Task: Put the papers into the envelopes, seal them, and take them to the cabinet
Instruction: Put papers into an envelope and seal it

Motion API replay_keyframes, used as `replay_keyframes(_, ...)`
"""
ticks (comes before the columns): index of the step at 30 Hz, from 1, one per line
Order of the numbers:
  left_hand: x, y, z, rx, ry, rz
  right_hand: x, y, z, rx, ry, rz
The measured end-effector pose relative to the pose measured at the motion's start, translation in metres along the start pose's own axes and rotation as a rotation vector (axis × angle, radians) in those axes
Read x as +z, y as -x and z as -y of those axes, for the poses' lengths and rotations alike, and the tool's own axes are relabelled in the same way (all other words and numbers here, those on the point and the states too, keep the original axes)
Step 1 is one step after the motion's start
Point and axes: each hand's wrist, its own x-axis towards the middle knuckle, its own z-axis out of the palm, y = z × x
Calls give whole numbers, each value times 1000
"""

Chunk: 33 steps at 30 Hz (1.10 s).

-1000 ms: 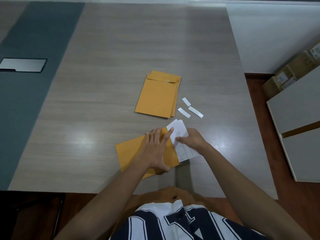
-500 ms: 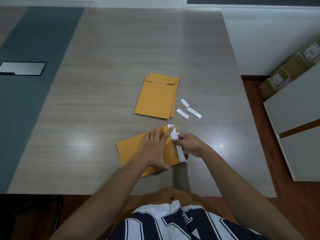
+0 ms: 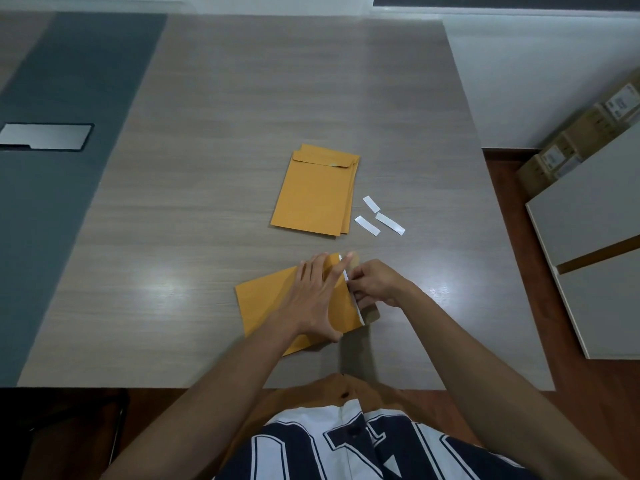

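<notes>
A yellow-brown envelope [image 3: 266,306] lies near the table's front edge, its mouth to the right. My left hand [image 3: 318,296] presses flat on it with fingers spread. My right hand [image 3: 375,284] is at the mouth, fingers pinched on the white paper [image 3: 346,276], of which only a thin edge shows outside the envelope. The open flap [image 3: 372,315] sticks out below my right hand. A stack of more envelopes [image 3: 317,192] with folded flaps lies further back at the table's middle.
Three small white strips [image 3: 379,218] lie right of the envelope stack. The wooden table [image 3: 207,168] has a grey band and a metal hatch [image 3: 45,136] at left. A pale cabinet [image 3: 595,244] and cardboard boxes [image 3: 581,140] stand at right on the floor.
My right hand has pushed the white paper leftward into the envelope; a large part stuck out a second ago, now only a thin edge. My left hand stayed pressed on the envelope.
</notes>
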Motion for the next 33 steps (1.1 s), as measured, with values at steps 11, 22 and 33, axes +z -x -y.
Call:
replay_keyframes(11,9,0,14,-67,-52,32,-2,-3,-2,-77,-152,-46)
replay_keyframes(22,20,-18,21,-182,-145,4,7,-24,-30,-366,491,-396)
replay_keyframes(33,11,-40,26,-210,-175,46,8,-37,-14,-377,751,-275)
